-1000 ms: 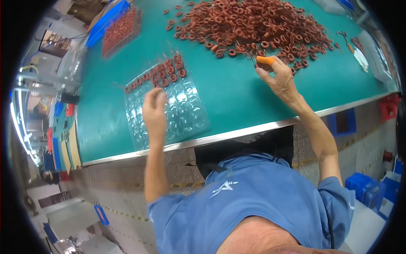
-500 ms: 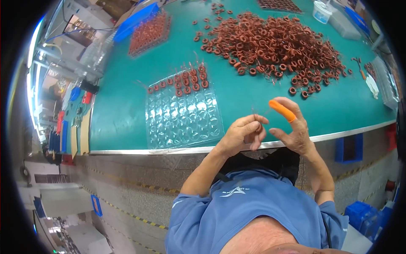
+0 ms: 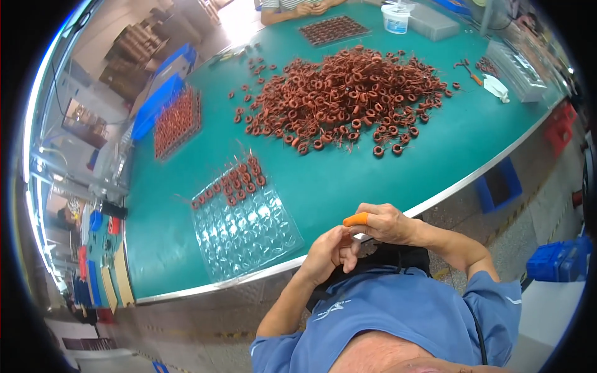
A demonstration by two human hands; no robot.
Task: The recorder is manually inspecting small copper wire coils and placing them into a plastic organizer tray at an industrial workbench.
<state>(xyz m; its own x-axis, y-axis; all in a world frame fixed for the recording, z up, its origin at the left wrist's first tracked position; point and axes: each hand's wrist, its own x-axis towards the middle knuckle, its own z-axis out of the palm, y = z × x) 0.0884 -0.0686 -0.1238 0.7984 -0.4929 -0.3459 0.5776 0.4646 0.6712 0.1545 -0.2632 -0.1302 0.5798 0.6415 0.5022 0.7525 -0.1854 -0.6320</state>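
Observation:
My left hand (image 3: 331, 253) is closed at the table's front edge, thumb and forefinger pinched together. Half a second ago thin wire leads stuck out of that pinch, as on a small copper-coloured ring coil; the ring itself is hidden. Meeting its fingertips is my right hand (image 3: 387, 225), closed, with an orange finger cot (image 3: 356, 219) on one finger. What lies between the right fingertips is too small to make out. To the left lies a clear plastic tray (image 3: 249, 233) with round pockets. Several ring coils (image 3: 234, 186) fill its far pockets.
A big heap of ring coils (image 3: 348, 99) covers the table's middle. A filled tray (image 3: 178, 122) stands far left beside a blue bin (image 3: 158, 105); another dark tray (image 3: 334, 30) lies at the back, near another person's hands (image 3: 312, 8). A white tub (image 3: 395, 20) is far right.
My right hand has come down and left to meet the left hand's fingertips, its fingers now closed. The view has turned, so the table appears tilted and the other person's hands show.

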